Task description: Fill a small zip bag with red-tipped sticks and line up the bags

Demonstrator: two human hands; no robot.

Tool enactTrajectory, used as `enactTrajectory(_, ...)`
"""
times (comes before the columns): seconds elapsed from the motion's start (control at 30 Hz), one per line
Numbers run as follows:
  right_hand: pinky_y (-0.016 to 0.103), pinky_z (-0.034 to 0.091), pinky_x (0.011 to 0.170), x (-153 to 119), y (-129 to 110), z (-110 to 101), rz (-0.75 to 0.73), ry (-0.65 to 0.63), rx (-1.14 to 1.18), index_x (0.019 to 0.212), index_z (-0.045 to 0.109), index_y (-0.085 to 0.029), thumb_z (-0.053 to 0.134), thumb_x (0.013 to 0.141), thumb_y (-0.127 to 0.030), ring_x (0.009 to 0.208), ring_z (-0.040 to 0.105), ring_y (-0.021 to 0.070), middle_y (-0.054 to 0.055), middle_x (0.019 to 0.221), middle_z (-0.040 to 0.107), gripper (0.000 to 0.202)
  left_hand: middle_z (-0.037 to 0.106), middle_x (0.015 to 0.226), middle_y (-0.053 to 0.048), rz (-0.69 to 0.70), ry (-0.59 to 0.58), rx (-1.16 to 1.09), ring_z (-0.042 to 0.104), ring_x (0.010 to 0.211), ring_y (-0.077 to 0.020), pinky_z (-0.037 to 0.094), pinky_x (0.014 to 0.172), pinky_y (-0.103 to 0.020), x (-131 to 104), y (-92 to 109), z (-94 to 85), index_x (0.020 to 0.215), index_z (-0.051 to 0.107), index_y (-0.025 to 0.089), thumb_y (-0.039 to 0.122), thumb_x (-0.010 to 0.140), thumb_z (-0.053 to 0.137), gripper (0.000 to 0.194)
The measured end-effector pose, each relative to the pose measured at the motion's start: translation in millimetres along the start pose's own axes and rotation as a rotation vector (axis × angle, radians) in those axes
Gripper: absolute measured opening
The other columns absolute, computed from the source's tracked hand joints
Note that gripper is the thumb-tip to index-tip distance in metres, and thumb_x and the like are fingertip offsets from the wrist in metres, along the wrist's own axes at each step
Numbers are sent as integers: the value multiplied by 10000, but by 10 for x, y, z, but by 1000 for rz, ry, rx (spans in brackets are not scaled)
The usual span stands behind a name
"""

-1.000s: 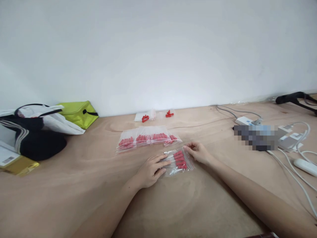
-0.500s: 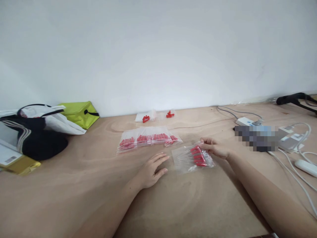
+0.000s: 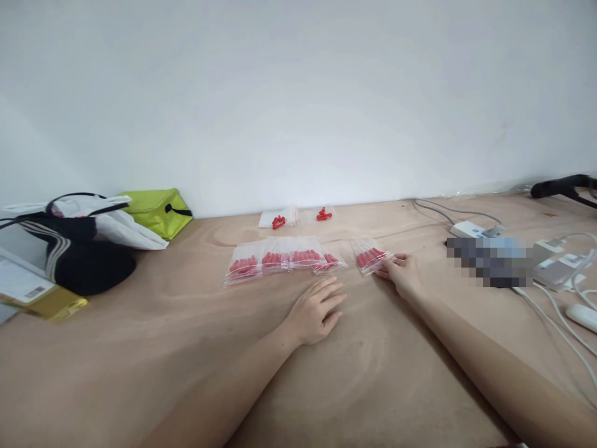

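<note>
My right hand point(image 3: 400, 274) pinches the near right corner of a clear zip bag point(image 3: 370, 255), which holds several small red tube-shaped pieces and lies on the wooden table point(image 3: 354, 386). To its left is a row of overlapping zip bags point(image 3: 284, 256) with similar red pieces inside. My left hand point(image 3: 317, 312) rests on the table just in front of that row, fingers spread and holding nothing. Farther back, near the wall, a small pile of red pieces point(image 3: 278, 222) sits by some flat clear bags point(image 3: 303, 217), and a second red pile point(image 3: 323, 214) lies to the right.
On the left stand a lime-green bag point(image 3: 158, 211), a black cap point(image 3: 88, 267), a white bag point(image 3: 125, 227) and a gold-edged box point(image 3: 41, 305). A power strip point(image 3: 469, 229), white cables point(image 3: 555, 330) and a blurred-out dark item point(image 3: 489, 258) lie on the right. The wall closes off the back.
My right hand has carried the bag of red pieces away from me, laying it flat to the right of the row. My left hand has shifted slightly right. The view has turned a little.
</note>
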State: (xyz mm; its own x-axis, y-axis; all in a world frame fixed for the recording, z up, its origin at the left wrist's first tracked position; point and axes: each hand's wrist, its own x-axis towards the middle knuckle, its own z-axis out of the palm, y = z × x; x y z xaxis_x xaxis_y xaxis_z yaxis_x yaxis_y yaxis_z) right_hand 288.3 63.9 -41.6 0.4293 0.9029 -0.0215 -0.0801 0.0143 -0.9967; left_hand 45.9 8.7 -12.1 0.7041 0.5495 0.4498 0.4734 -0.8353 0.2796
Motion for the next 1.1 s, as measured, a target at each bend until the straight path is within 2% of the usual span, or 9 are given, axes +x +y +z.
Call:
enactTrajectory(0.17,238,535,475,-169,-53,160,69,-48,0,881,271,-250,568,623,-105,460,574,109,-73,593,547,419,515,1170,-73,0,92,159,359,1189,-214,269,1018,-416,429,-74,248,1037,551,166,225,776,465,281)
enactTrajectory(0.27,219,529,481,-184,-69,206,102,-118,-34,856,303,-235,567,635,-107,461,570,97,-63,589,545,368,530,1153,-68,-40,54,206,399,1153,-211,249,1017,-427,617,-152,338,1075,525,174,268,772,477,320)
enactTrajectory(0.4,232,531,516,-159,-73,196,115,-196,-65,885,321,-230,623,604,-153,498,572,98,-63,606,537,420,550,1125,-64,-115,3,226,482,1051,-192,286,983,-410,658,-246,334,1089,507,176,309,790,458,331)
enactTrajectory(0.5,241,518,532,-121,-81,117,56,-340,-121,962,333,-231,676,545,-201,534,565,98,-77,612,523,540,574,1079,-57,-139,-9,230,496,1022,-181,296,974,-383,596,-296,267,1063,522,175,301,784,474,310)
enactTrajectory(0.57,222,474,470,-85,-86,49,-17,-459,-258,987,369,-217,656,563,-244,479,520,84,-91,563,490,513,589,1047,-49,-148,-6,227,499,1010,-182,308,961,-375,555,-316,225,1023,543,180,297,776,489,278)
enactTrajectory(0.63,201,410,427,-45,-87,-11,-142,-479,-457,975,424,-201,599,612,-269,433,467,71,-93,529,462,408,599,1018,-42,-159,12,222,506,989,-185,324,942,-376,531,-328,201,987,557,187,290,767,505,248)
enactTrajectory(0.83,224,376,529,32,-41,-81,-672,-249,-939,767,577,-189,458,732,-267,538,487,97,12,664,552,146,610,973,-38,-133,79,183,531,918,-190,380,880,-370,539,-348,253,954,567,185,242,741,545,221)
enactTrajectory(0.97,218,360,536,32,-8,-76,-888,-224,-1028,751,608,-203,408,791,-299,601,497,114,41,721,551,226,610,950,-50,-111,106,200,550,881,-183,426,806,-339,600,-393,336,922,580,174,184,741,540,186)
enactTrajectory(1.1,215,368,546,29,-6,-83,-941,-247,-996,778,608,-201,397,807,-290,623,495,117,41,726,529,231,622,853,-56,-63,95,285,569,805,-169,446,740,-315,673,-450,410,819,601,158,155,784,485,121)
